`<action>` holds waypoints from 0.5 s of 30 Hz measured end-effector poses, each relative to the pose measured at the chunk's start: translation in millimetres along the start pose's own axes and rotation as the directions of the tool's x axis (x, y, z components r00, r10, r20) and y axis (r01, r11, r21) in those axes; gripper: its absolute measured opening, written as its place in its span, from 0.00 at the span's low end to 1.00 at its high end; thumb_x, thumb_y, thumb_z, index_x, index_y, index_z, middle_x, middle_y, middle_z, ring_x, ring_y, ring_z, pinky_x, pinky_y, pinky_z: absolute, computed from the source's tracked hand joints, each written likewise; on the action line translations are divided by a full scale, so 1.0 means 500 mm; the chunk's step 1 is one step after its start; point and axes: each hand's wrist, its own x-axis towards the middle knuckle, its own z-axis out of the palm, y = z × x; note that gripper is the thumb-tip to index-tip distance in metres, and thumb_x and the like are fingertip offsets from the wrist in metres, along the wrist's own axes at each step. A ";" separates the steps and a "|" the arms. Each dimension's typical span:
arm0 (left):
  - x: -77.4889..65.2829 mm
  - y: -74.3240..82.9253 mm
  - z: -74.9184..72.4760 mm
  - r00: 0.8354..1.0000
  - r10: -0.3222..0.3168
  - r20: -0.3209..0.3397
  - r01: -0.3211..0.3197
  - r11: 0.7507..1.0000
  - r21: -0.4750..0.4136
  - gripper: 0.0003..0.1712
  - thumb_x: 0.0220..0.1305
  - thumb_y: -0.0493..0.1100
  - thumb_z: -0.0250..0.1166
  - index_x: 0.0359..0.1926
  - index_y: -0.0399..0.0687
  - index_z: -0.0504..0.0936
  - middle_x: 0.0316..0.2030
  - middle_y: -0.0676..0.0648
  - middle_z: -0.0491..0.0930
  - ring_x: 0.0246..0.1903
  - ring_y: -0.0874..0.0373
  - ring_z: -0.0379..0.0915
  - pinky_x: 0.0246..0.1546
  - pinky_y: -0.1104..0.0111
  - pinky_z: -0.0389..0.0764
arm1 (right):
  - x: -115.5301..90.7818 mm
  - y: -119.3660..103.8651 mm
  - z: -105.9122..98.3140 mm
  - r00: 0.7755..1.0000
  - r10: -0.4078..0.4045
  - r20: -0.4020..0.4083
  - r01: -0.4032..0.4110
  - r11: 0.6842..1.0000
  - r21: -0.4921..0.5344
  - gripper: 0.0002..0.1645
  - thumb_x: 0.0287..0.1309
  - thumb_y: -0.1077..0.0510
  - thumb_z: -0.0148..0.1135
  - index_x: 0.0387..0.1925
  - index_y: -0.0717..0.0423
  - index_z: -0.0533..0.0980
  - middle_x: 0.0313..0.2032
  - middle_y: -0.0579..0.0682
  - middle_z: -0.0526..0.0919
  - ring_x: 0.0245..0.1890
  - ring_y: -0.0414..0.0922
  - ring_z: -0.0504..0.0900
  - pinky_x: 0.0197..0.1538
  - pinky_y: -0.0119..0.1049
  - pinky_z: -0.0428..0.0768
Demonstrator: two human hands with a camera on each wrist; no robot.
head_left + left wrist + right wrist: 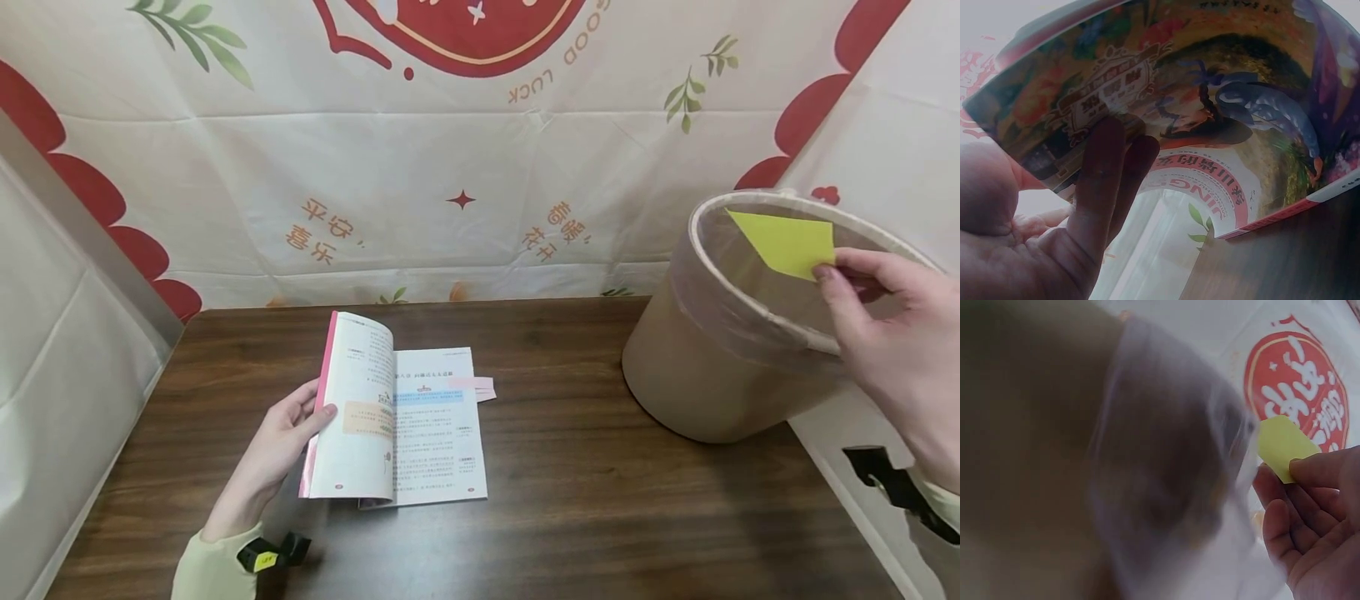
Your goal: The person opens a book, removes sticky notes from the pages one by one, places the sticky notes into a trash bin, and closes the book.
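Observation:
My left hand (281, 429) grips the left part of an open book (441, 433), thumb on the page and fingers behind the cover. The left wrist view shows those fingers (1100, 181) against the colourful illustrated cover (1210, 106). Pink sticky tabs (483, 387) stick out from the book's right edge. At the right, my right hand (900, 333) pinches a yellow-green piece of paper (787, 242) between thumb and fingers. In the head view the paper overlaps the mouth of a beige trash bin (697, 367) lined with a clear bag (1166, 437).
The book lies on a dark wooden table (555, 500), with the bin at its right edge. Behind the table hangs a white cloth (450, 150) printed with red shapes and leaves. Another white cloth (60, 333) covers the left side.

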 end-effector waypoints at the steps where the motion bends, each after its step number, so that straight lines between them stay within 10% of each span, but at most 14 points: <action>1: 0.000 0.000 0.000 1.000 -0.002 -0.001 0.002 1.000 0.001 0.38 0.66 0.48 0.61 0.72 0.40 0.57 0.56 0.34 0.74 0.41 0.50 0.82 0.38 0.58 0.82 | 0.001 0.006 -0.004 1.000 -0.009 0.009 0.009 1.000 -0.004 0.15 0.59 0.67 0.59 0.44 0.77 0.78 0.34 0.19 0.72 0.31 0.19 0.66 0.38 0.15 0.63; 15: -0.006 -0.003 0.002 1.000 0.028 -0.010 -0.027 0.999 0.016 0.41 0.65 0.50 0.62 0.72 0.39 0.56 0.57 0.34 0.73 0.42 0.50 0.82 0.39 0.58 0.82 | 0.022 0.090 -0.037 0.996 0.007 0.085 -0.003 0.999 -0.049 0.12 0.57 0.77 0.54 0.42 0.84 0.74 0.32 0.13 0.64 0.27 0.15 0.61 0.34 0.07 0.59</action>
